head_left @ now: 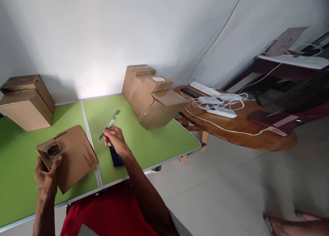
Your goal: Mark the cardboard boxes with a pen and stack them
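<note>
My left hand [47, 176] grips the near left edge of a cardboard box [74, 157], thumb on its face beside a dark scribbled oval. The box has small printed text along its right side and is held tilted over the green table. In my right hand [114, 137] a pen [113, 119] is pinched, blurred a little, its lower tip pointing down left towards the box but apart from it. A dark phone [116, 157] lies on the table under my right wrist, partly hidden by it.
Cardboard boxes [161, 107] stand at the back right of the green table [164, 143], and more boxes [28, 105] at the back left. To the right, a wooden table [246, 126] bears power strips [221, 110] and tangled white cables. Another person's feet [295, 225] show at lower right.
</note>
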`<action>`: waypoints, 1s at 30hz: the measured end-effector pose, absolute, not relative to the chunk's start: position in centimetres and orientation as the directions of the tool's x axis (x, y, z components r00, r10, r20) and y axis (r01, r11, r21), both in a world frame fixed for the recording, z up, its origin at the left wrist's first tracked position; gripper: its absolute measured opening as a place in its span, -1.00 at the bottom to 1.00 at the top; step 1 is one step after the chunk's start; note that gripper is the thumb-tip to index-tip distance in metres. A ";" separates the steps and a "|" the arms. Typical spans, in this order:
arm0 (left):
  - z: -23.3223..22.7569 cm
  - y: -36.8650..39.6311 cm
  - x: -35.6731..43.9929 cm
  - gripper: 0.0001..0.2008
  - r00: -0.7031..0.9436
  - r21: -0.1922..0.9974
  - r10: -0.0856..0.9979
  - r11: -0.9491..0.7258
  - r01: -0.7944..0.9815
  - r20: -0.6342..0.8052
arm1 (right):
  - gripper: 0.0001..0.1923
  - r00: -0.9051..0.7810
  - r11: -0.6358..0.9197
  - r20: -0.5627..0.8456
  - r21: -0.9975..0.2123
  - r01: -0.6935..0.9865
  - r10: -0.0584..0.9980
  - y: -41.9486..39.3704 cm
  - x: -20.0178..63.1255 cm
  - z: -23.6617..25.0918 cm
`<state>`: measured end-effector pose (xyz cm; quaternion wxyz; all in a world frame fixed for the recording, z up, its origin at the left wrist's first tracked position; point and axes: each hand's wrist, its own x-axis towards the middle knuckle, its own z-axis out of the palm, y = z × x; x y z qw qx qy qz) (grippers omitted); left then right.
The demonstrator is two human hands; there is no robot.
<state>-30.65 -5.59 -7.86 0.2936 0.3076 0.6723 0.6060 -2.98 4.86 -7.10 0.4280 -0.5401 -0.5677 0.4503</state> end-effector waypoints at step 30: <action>-5.1 -3.5 -24.7 0.05 -0.354 0.982 0.935 0.038 0.187 0.031 | -0.49 -0.220 0.240 0.337 -0.895 -0.376 0.915 0.3 -9.2 -5.5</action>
